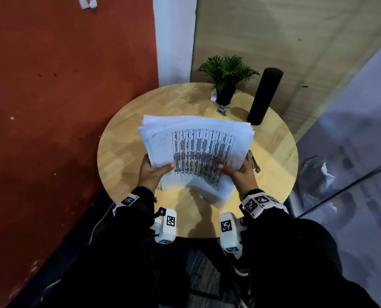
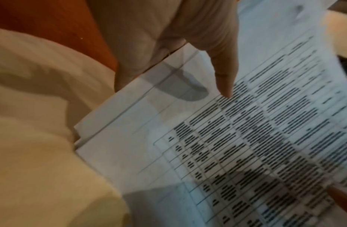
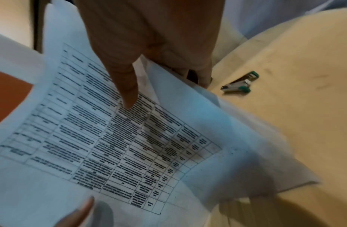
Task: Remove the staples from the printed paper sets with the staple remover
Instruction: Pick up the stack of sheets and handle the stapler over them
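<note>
A thick stack of printed paper sets (image 1: 198, 147), with a table of text on its top sheet, is held up over the round wooden table (image 1: 122, 152). My left hand (image 1: 160, 168) grips its near left edge, thumb on top (image 2: 225, 86) and fingers underneath. My right hand (image 1: 231, 170) grips the near right edge the same way, its thumb (image 3: 129, 95) pressing the top sheet (image 3: 129, 145). The sheets fan out loosely. The staple remover (image 1: 255, 164), metal with green ends, lies on the table just right of my right hand (image 3: 239, 83), untouched.
A potted green plant (image 1: 226, 94) and a tall black cylinder (image 1: 264, 96) stand at the table's far side. Small metal bits (image 1: 222, 110) lie in front of the pot. A red wall is on the left and a glass panel on the right.
</note>
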